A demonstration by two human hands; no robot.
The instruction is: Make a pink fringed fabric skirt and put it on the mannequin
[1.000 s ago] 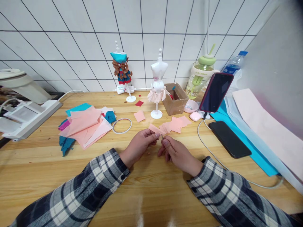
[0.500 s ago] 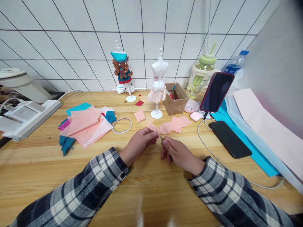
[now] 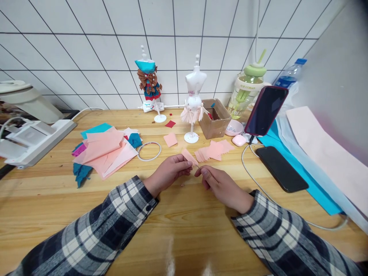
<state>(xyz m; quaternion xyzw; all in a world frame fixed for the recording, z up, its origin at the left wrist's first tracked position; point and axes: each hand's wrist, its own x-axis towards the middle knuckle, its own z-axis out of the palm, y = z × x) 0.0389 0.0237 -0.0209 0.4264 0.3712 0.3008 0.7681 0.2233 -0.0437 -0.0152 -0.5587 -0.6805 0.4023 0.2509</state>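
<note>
My left hand (image 3: 168, 170) pinches a small pink paper piece (image 3: 189, 156) between thumb and fingers, just above the table. Close on its right, my right hand (image 3: 222, 186) is closed on a thin pointed tool (image 3: 197, 166). The tool's tip is at the paper's lower edge; its exact kind is too small to tell. Just beyond the hands lie several pink paper pieces with jagged edges (image 3: 215, 149) and a pink paper square (image 3: 170, 139). Behind them stands a small white dress form (image 3: 196, 82) wearing a pleated pink paper skirt (image 3: 192, 114).
Pink and blue paper sheets (image 3: 106, 149) lie left, beside a white ring (image 3: 149, 159). A second, dressed form (image 3: 148, 82), a cardboard box (image 3: 214, 128) and a drink bottle (image 3: 247, 90) stand behind. Right are a propped phone (image 3: 266, 111), a flat phone (image 3: 281, 168) and a cable (image 3: 255, 180).
My right hand has shifted slightly right, and its fingers have turned a little. The pink piece in my left hand has tilted, with more of it showing. The view has shifted slightly.
</note>
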